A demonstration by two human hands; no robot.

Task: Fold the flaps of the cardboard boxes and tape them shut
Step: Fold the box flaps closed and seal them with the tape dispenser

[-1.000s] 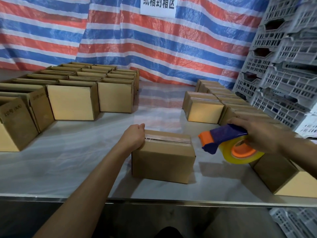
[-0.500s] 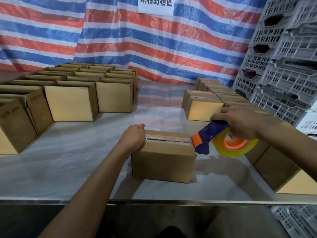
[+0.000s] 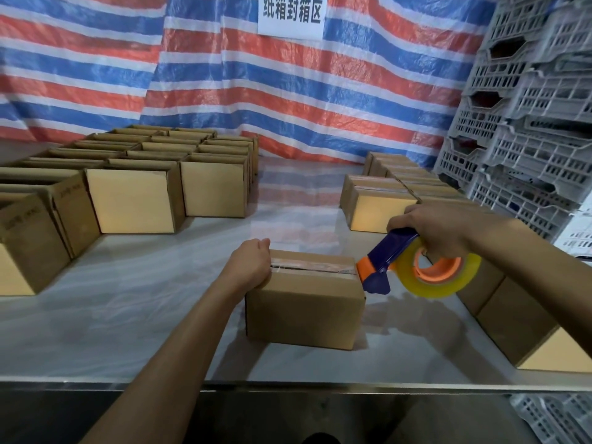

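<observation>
Rows of open boxes (image 3: 134, 200) stand at the left, untaped; we cannot see whether anything lies inside them. On the table (image 3: 128, 315), the left hand (image 3: 248, 267) holds the left end of the centre box (image 3: 304, 309), fingers curled over its edge. Its flaps are folded down and a tape strip (image 3: 314, 267) runs along the seam. The tape dispenser (image 3: 416, 270), at the box's right end, is grasped by the right hand (image 3: 448, 232). Further right, sealed boxes (image 3: 378, 206) stand in line. We judge that many remain undone.
</observation>
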